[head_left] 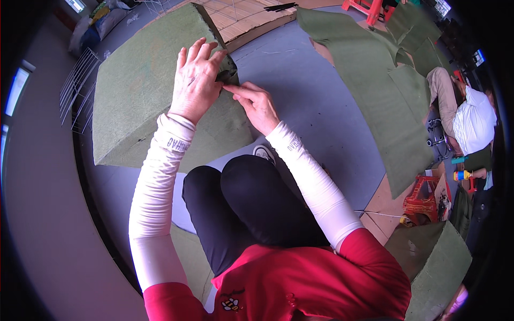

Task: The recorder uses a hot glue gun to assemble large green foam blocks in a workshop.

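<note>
A large box-shaped piece covered in green fabric (136,80) stands in front of my knees. My left hand (195,80) lies at its upper right edge, fingers bent over the fabric and the thumb toward my right hand. By that thumb, a small dark patch (227,75) shows at the edge; whether it is a gap or a black piece I cannot tell. My right hand (256,104) meets the left there, its forefinger reaching to the same spot and the other fingers curled. What lies between its fingertips is hidden.
A wire rack (80,88) leans by the left wall. Behind the box is a wooden slatted panel (251,24) with black strips on it. Green fabric sheets (364,75) spread at right, near a seated person (471,117) and a red stool (421,198). Another green-covered piece (444,262) sits lower right.
</note>
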{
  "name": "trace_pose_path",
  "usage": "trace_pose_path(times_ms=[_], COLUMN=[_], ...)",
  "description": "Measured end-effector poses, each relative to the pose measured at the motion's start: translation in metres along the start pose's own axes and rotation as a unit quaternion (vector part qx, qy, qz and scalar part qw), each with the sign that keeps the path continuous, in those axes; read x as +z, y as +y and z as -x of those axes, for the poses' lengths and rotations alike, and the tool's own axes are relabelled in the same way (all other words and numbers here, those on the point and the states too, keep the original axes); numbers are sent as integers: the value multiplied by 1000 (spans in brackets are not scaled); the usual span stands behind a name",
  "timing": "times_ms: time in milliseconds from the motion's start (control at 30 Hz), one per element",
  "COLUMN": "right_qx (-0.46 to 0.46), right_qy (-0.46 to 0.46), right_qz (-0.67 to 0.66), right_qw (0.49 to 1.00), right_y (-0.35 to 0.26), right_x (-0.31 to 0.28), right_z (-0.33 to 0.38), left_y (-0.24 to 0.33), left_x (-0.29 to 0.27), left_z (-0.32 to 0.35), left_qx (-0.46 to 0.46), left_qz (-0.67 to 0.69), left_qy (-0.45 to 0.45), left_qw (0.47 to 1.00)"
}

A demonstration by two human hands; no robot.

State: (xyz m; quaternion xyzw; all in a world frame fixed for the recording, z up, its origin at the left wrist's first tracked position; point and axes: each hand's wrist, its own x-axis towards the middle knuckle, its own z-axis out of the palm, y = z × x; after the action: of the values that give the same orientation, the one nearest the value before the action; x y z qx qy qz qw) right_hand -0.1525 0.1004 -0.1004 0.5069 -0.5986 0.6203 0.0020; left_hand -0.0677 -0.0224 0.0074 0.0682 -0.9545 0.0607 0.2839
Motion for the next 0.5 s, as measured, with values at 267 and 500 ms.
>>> trace_pose_path(times_ms=[267, 500], right_qx=[-77, -108], right_qy=[-4, -27], right_qz=[105, 222], right_qw=[991, 969], right_y=[12, 17], right_x=[-2, -12], right_z=[-1, -5], left_y=[-10, 1], left_x=[-2, -27], left_z=[-9, 4], left_qx=[46, -23], left_qz=[4, 54], left_qy=[-43, 59], left_qw=[998, 997])
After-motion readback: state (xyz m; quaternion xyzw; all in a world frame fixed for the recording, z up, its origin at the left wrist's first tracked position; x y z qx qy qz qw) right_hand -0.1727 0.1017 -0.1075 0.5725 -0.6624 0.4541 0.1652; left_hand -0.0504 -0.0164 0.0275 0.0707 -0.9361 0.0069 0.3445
